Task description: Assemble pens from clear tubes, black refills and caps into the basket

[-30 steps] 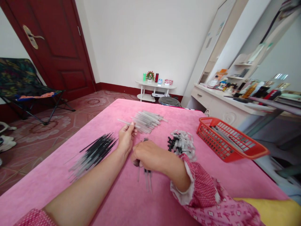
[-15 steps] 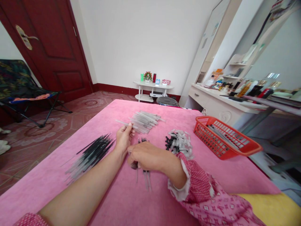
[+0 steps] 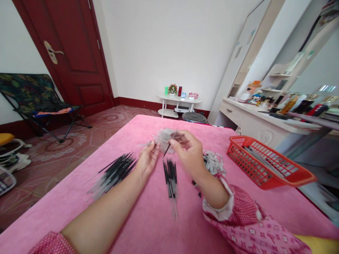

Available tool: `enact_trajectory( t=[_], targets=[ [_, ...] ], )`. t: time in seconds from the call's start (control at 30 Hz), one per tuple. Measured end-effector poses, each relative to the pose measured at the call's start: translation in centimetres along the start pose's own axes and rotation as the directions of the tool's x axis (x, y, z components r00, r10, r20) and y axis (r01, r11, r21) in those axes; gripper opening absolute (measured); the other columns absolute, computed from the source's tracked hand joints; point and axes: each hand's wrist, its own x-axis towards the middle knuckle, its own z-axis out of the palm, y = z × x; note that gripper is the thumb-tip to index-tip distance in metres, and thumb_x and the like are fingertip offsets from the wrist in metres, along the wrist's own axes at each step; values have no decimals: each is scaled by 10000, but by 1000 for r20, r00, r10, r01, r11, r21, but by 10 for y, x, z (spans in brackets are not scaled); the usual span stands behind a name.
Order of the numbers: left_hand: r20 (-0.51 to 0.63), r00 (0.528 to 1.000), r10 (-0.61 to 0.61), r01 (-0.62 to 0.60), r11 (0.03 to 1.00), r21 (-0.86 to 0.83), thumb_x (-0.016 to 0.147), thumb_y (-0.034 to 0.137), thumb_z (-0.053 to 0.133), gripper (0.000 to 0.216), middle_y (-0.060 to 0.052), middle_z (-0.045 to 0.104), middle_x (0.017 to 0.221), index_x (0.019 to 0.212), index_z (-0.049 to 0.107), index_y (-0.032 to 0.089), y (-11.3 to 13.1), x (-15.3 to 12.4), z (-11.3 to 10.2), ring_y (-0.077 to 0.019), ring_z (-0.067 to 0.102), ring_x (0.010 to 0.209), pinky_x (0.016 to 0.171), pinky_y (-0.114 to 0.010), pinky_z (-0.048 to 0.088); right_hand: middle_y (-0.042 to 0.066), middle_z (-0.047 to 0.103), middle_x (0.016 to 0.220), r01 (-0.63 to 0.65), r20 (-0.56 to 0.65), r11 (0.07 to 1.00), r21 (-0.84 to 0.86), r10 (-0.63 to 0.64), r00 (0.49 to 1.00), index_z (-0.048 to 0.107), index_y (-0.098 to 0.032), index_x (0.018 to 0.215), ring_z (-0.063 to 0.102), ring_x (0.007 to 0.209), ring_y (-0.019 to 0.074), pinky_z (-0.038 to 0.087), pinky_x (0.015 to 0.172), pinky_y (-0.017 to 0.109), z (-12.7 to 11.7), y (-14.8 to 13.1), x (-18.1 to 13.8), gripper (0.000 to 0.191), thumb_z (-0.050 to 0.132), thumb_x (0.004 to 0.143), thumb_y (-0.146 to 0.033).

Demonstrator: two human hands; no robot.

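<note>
My left hand (image 3: pixel 149 155) pinches a translucent pen barrel (image 3: pixel 143 144) that sticks out to the left of the fingers. My right hand (image 3: pixel 189 150) holds a thin black pen refill (image 3: pixel 166 150) between thumb and fingers, its lower end pointing down toward the table. Behind both hands lies a pile of translucent barrels (image 3: pixel 162 135), partly covered by the right hand. A small bunch of black refills (image 3: pixel 171 176) rests on the cloth just below the hands. To the left of my forearm is a larger heap of black and grey refills (image 3: pixel 116 173).
Clear caps (image 3: pixel 213 162) and small black parts lie partly hidden behind my right wrist. A red plastic basket (image 3: pixel 265 169) holding grey sticks stands at the right edge of the pink-covered table (image 3: pixel 143 225). A dressing table (image 3: pixel 254 121) stands beyond it.
My right hand has risen from the small refill bunch and moved up and right, with a black refill in its fingers. The left hand still holds the barrel. The view has turned slightly left.
</note>
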Motion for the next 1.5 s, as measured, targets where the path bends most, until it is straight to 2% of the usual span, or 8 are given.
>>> enact_trajectory(
  t=[0.2, 0.53, 0.73, 0.9, 1.07, 1.2, 1.37, 1.5],
  targets=[
    [27, 999, -36, 37, 997, -74, 776, -12, 538, 140, -38, 674, 702, 731, 629, 84, 0, -1, 3, -91, 660, 693, 665, -144, 543, 28, 603, 815, -30, -291, 995, 100, 58, 955, 513, -174, 835, 592, 730, 124, 513, 672, 267, -12, 8, 9, 107, 533, 804, -274],
    [92, 991, -97, 104, 992, -72, 796, -18, 508, 172, -46, 687, 701, 740, 640, 76, 2, -9, 7, -95, 666, 673, 617, -128, 545, 32, 609, 819, -27, -295, 991, 132, 65, 953, 512, -167, 842, 598, 720, 122, 520, 693, 278, -11, 16, 7, 105, 539, 799, -258],
    [103, 985, -140, 146, 988, -53, 779, -31, 523, 175, -28, 686, 692, 716, 631, 91, 3, -13, 11, -84, 665, 638, 603, -119, 544, 44, 643, 811, -100, -140, 993, 69, 109, 984, 557, -158, 808, 612, 751, 140, 506, 718, 285, -9, 24, 8, 93, 552, 752, -232],
    [130, 981, -146, 151, 988, -29, 768, 4, 567, 126, -29, 690, 696, 724, 627, 106, 3, -13, 9, -91, 667, 635, 593, -124, 547, 49, 674, 820, -187, 119, 952, -241, 220, 968, 632, -135, 825, 620, 736, 142, 483, 701, 261, -29, 42, 19, 160, 596, 674, -175],
    [133, 979, -154, 155, 988, 2, 768, 16, 575, 109, -47, 697, 701, 723, 626, 101, 2, -12, 7, -100, 670, 630, 582, -129, 548, 35, 692, 816, -164, 160, 595, -787, 454, 877, 688, -194, 781, 624, 783, 155, 436, 689, 234, -71, 54, 27, 138, 591, 683, -179],
    [144, 977, -158, 156, 987, 26, 766, 8, 569, 116, -47, 697, 693, 718, 629, 95, 0, -12, 6, -106, 672, 633, 578, -140, 552, 38, 696, 817, -114, 87, 283, -952, 609, 788, 707, -232, 751, 632, 805, 190, 424, 644, 253, -89, 52, 28, 157, 583, 668, -183],
    [173, 972, -159, 149, 986, 70, 741, 28, 611, 77, -57, 702, 726, 725, 635, 99, -2, -11, 4, -108, 671, 648, 594, -144, 551, 117, 683, 922, -62, 9, 91, -994, 625, 780, 707, -188, 834, 631, 851, 243, 451, 656, 298, -84, 49, 23, 216, 605, 686, -307],
    [167, 974, -151, 140, 987, 78, 713, 26, 637, 74, -46, 697, 712, 708, 634, 100, -3, -10, 3, -110, 671, 645, 601, -151, 552, 142, 683, 922, -17, 43, 84, -996, 668, 743, 706, -168, 825, 635, 859, 260, 463, 669, 308, -73, 47, 18, 190, 624, 668, -237]
  ],
)
